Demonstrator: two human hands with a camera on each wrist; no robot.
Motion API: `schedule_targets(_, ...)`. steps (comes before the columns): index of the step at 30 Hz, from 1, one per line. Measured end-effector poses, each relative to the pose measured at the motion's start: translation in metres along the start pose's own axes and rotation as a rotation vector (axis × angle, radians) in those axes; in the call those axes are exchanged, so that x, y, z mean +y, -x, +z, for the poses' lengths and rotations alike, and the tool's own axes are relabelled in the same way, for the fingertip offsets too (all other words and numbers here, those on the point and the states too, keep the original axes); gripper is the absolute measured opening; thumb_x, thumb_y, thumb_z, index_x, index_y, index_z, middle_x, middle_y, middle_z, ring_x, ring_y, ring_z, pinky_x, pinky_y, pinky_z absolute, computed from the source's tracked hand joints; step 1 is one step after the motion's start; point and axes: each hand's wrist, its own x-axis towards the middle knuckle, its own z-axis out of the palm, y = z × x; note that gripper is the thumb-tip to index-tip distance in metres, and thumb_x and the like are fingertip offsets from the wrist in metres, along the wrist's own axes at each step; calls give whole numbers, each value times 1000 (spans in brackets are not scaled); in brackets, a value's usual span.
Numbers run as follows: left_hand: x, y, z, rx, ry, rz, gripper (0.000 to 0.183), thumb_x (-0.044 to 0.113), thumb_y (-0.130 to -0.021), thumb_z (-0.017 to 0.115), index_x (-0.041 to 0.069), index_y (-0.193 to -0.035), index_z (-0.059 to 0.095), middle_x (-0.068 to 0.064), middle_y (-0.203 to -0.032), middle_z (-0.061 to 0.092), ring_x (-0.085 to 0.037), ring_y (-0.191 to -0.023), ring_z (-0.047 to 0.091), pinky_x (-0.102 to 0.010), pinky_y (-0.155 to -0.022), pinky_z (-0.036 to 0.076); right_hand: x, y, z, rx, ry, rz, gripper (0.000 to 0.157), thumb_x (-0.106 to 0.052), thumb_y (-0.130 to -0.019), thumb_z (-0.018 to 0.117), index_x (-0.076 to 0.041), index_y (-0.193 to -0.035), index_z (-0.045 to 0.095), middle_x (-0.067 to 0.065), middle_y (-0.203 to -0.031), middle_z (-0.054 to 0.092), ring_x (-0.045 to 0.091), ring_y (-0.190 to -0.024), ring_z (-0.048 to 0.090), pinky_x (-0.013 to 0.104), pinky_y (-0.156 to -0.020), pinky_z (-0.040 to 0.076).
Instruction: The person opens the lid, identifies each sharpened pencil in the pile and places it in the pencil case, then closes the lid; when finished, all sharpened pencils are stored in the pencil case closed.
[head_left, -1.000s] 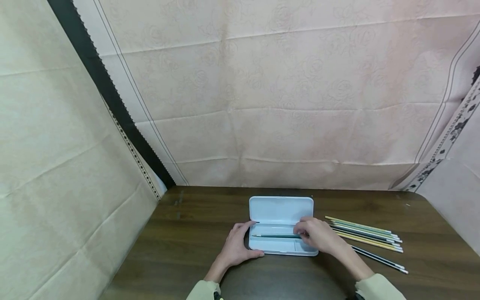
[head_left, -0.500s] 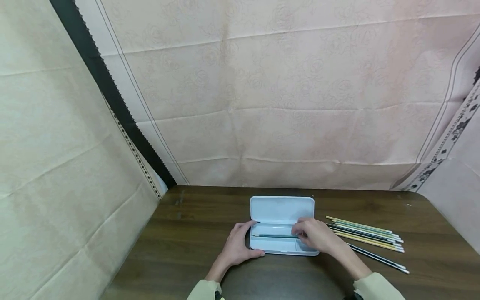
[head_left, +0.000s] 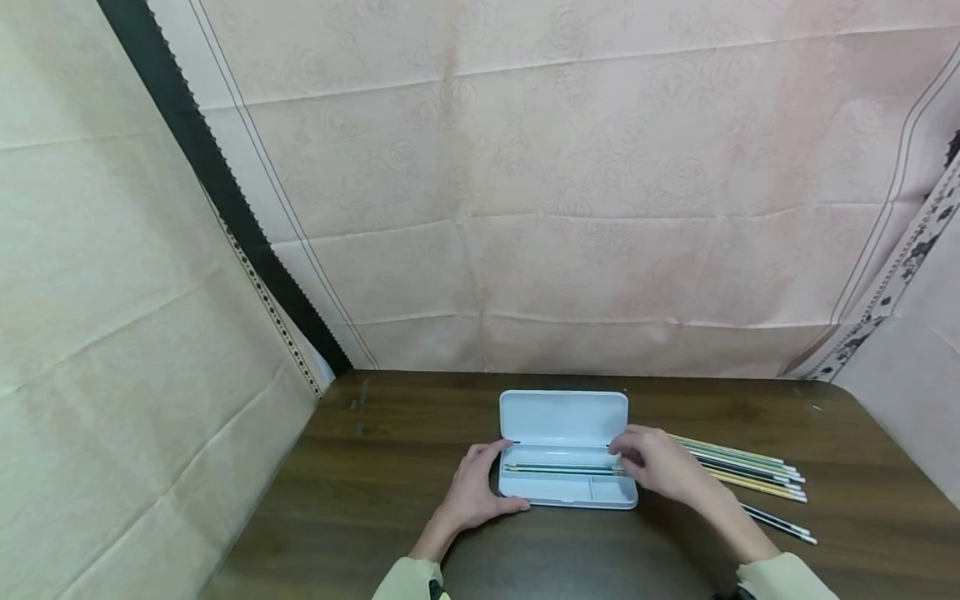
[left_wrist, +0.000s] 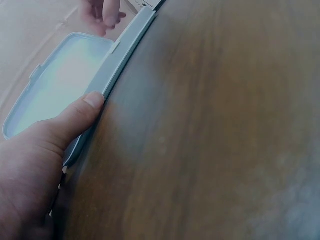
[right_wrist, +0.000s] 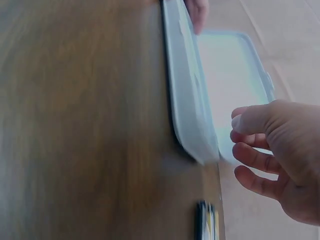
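Observation:
A light blue pencil case [head_left: 540, 501] lies on the table with its lid [head_left: 564, 418] tipped back. Two dark green pencils [head_left: 562, 469] lie lengthwise inside it. My left hand [head_left: 476, 493] holds the case by its left end, thumb on the front wall and fingers at the back corner; the left wrist view shows the thumb pressed to that wall [left_wrist: 125, 52]. Over the right end of the case, my right hand [head_left: 663, 468] has loosely bent fingers. In the right wrist view nothing shows between its thumb and fingers [right_wrist: 252, 156].
To the right of the case, several green, black and yellow pencils [head_left: 750, 468] lie in a loose bundle on the brown table [head_left: 405, 425]. Nearer the front are dark pencils [head_left: 783, 525], partly behind the right forearm. A pale cloth [head_left: 562, 208] hangs behind the table.
My right hand has let go of a pencil inside the case and shifted right. Two pencils now show there where one showed before. The left hand has stayed in place.

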Motion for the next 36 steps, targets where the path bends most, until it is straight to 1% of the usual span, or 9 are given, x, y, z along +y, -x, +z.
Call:
schedule_targets(4,0,0,0,-4,2,-3,90,56,-71,87,22,-146,49,-9,-135,50,-28,-121,46,-54,-94,41,15,18,-14,110,30,-15,23,7,-78,78,-9,-94,75,-7,-85,64,2,-72,53,28,-61,49)
schedule_targets(8,-1,0,0,-4,4,-3,91,56,-71,86,22,-146,49,-9,-135,50,-28,-121,46,-55,-94,41,33,41,-26,239,80,-71,28,11,-70,79,-10,-88,73,-7,-81,64,-1,-70,52,27,-58,48)
schedule_targets(10,-1,0,-1,-2,3,-1,91,57,-71,86,22,-146,49,-9,-135,50,-28,-121,46,-55,-94,42,42,52,-32,283,110,-95,29,11,-68,80,-10,-86,73,-7,-80,63,-2,-69,52,26,-56,47)
schedule_targets(12,-2,0,-1,1,1,4,91,57,-71,86,22,-146,49,-9,-135,50,-29,-121,46,-55,-94,42,50,62,-37,307,135,-97,30,11,-67,80,-11,-85,73,-8,-79,63,-2,-68,52,24,-55,45)
schedule_targets(19,-2,0,-1,4,2,2,91,56,-70,87,22,-146,49,-10,-135,50,-30,-121,47,-55,-93,42,72,97,-51,302,183,-32,29,9,-68,81,-13,-85,72,-9,-79,63,-2,-68,52,23,-55,43)
schedule_targets(25,-2,0,0,5,-3,9,91,56,-71,86,22,-146,49,-10,-135,50,-29,-121,47,-55,-93,42,83,116,-54,325,228,-4,34,8,-63,84,-15,-85,72,-10,-81,63,3,-70,57,20,-60,43)
schedule_targets(32,-2,-1,0,-1,-9,8,91,57,-71,86,21,-146,48,-8,-136,51,-28,-123,46,-55,-95,41,89,128,-56,312,284,54,38,4,-59,87,-20,-85,73,-12,-84,63,10,-75,62,32,-60,48)
schedule_targets(36,-3,0,1,0,-11,7,92,56,-71,86,21,-146,48,-8,-136,51,-28,-123,46,-55,-95,42,93,132,-55,314,298,53,37,4,-58,87,-20,-83,73,-13,-83,62,11,-75,62,35,-60,48)
